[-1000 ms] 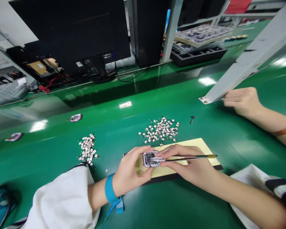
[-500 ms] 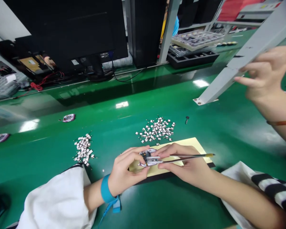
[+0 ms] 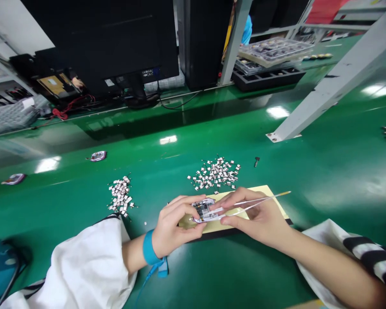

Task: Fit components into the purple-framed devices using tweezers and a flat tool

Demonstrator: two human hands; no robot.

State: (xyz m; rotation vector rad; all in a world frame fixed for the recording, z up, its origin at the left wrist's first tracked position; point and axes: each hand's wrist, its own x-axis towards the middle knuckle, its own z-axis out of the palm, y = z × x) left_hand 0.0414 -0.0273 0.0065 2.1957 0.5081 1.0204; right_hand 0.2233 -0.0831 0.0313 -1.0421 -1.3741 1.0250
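Hands: left hand [image 3: 177, 225] pinches the light, fragile circuit board [image 3: 204, 210] by its edges; right hand [image 3: 257, 219] pinches slender tweezers [image 3: 260, 202].

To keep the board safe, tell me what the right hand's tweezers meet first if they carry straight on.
The tweezers in the right hand point at the small circuit board held by the left hand, so that board comes first. Their tips may already touch it; depth is unclear.

Green bench [image 3: 309, 180] | two component heaps [image 3: 215, 173] | yellow pad [image 3: 276, 210] | two small circuit boards [image 3: 98, 156]
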